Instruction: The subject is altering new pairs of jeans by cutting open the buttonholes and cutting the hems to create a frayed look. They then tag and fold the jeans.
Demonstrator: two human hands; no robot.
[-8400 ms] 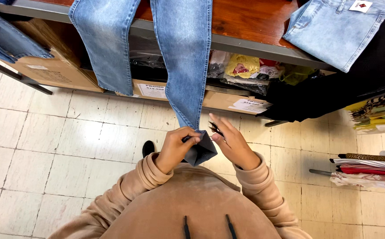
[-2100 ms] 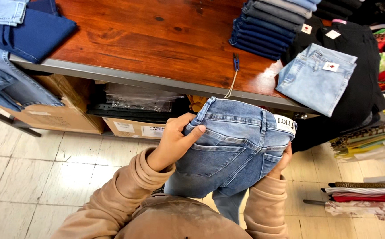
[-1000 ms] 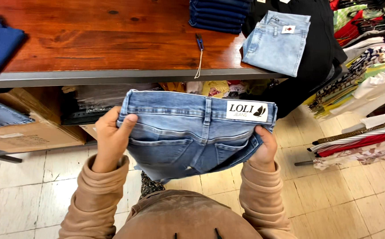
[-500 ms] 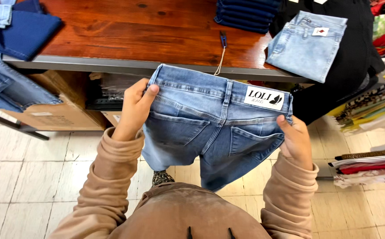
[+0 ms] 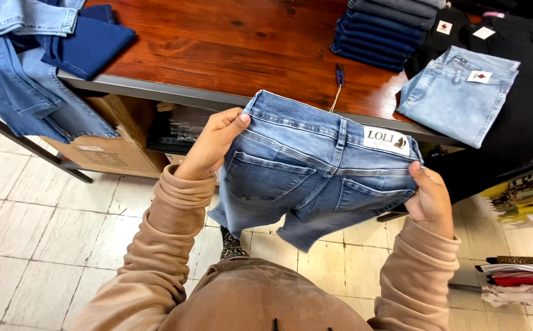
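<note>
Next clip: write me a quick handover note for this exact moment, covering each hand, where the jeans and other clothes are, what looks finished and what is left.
Left hand: grips the left waistband corner of the folded mid-blue denim jeans.
Right hand: grips the right waistband corner.
The jeans hang in the air in front of the red-brown wooden table, back pockets facing the camera, legs folded up behind.
On the table: a stack of dark folded jeans, a pale blue folded pair at the right edge, and a navy garment at the left.
Done: the jeans are folded.
Left: they are not yet laid down.
</note>
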